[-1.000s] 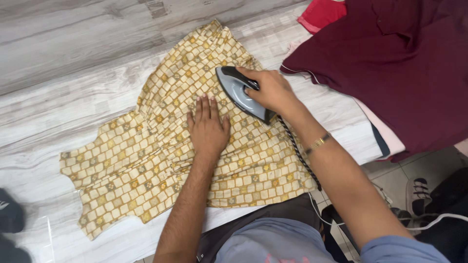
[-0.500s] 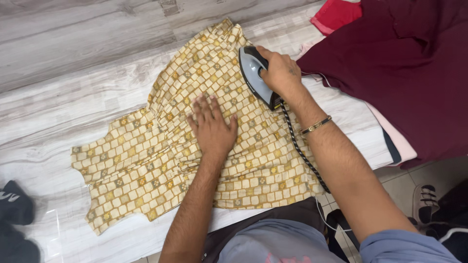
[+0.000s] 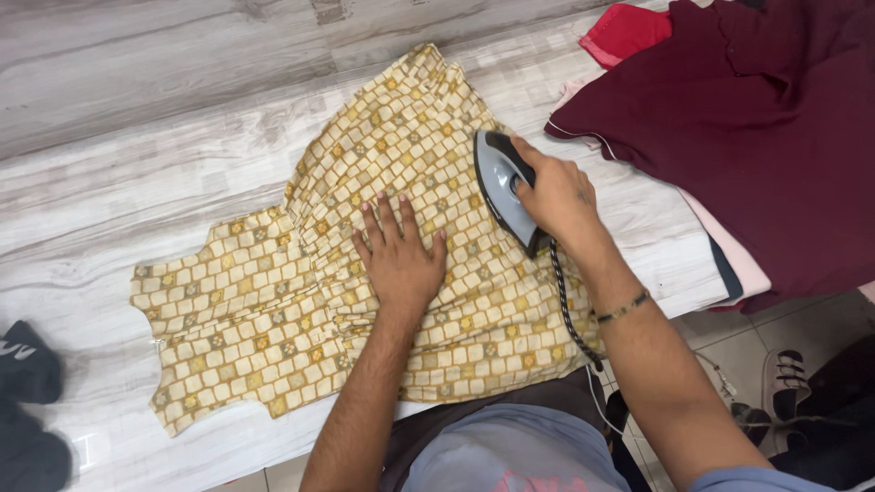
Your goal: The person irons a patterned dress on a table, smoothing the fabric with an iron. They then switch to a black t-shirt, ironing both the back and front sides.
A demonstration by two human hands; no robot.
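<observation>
Since half a second ago the iron [image 3: 504, 189] has come back down the skirt part of the yellow patterned garment [image 3: 301, 301], away from the far hem where it was, so this pass over the right side seems to be on its return stroke. The right hand [image 3: 558, 197] is closed around the iron's handle, and the left hand [image 3: 399, 257] lies flat with fingers spread on the cloth (it has hardly moved). The garment lies spread on the pale wood-grain table [image 3: 137, 182], pleats gathered at the waist, just left of the maroon shirt [image 3: 756, 137].
</observation>
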